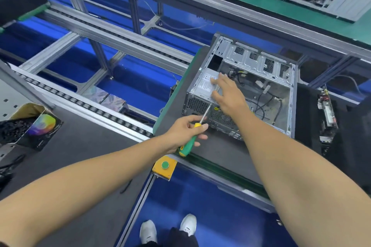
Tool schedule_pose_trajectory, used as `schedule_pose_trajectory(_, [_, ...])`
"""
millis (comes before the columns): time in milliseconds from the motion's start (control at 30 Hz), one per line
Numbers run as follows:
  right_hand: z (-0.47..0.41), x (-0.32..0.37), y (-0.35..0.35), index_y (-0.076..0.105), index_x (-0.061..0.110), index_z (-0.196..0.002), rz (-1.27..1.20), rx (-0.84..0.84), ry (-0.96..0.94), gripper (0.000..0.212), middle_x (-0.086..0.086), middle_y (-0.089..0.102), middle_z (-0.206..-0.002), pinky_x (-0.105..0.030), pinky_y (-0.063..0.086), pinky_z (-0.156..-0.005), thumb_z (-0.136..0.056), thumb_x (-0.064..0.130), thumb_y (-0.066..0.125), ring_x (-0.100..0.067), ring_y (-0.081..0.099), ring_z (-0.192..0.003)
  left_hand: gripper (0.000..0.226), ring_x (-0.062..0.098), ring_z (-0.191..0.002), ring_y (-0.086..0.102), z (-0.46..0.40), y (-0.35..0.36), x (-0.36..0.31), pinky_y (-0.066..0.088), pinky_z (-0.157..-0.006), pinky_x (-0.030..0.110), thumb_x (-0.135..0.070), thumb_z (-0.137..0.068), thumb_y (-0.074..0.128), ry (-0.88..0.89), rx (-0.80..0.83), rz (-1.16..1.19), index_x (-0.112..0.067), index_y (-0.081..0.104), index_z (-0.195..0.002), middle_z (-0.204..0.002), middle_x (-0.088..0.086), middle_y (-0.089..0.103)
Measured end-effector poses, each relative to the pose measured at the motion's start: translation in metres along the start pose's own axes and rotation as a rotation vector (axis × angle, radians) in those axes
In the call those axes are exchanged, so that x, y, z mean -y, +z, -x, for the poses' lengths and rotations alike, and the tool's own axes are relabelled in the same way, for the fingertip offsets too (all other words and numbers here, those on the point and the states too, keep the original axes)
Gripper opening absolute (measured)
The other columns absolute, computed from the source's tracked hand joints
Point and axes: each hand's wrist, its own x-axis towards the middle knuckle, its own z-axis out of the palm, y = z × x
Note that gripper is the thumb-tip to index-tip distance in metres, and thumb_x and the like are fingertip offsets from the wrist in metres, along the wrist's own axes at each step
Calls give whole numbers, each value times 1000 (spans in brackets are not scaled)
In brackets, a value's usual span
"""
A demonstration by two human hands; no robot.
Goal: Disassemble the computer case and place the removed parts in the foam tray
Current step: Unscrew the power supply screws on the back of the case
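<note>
Both hands sit at the open computer case (pixel 247 88): right hand (pixel 226 94) spread flat on its power supply (pixel 206 84), left hand (pixel 185 129) gripping the screwdriver (pixel 197 128), shaft angled up-right, probably onto a rear-panel screw.

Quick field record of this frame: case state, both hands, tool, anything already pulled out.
case: open computer case lying on its side, cables visible inside
left hand: grips screwdriver, tip at the case's rear panel
right hand: fingers straight, resting on power supply
removed parts: component lying right of case
foam tray: not identifiable
</note>
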Motion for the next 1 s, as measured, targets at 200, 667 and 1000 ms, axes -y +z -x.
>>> schedule_pose_trajectory(200, [1,-1,-2,51,32,-144,3,8,2,50,1,27,-167,-54,32,-117,-94,35,50,-16,17,-155,28,21,-96,77,7,14,6,60,-66,37,-37,-108,49,-54,21,23,-11,51,-117,-106,3,79])
schedule_pose_trajectory(667, [1,-1,-2,50,34,-145,-7,15,17,53,3,26,-167,-58,31,-116,-92,39,46,-14,16,-155,34,9,-61,65,6,22,6,50,-49,23,-26,-91,78,-60,-164,121,-8,52,-104,-89,11,64])
schedule_pose_trajectory(1000, [0,-1,-2,51,33,-144,12,8,15,46,3,25,-168,-56,31,-117,-98,33,48,-14,16,-155,40,11,-66,59,6,16,4,46,-47,25,-49,-100,60,-100,-73,82,-16,54,-122,-111,5,64])
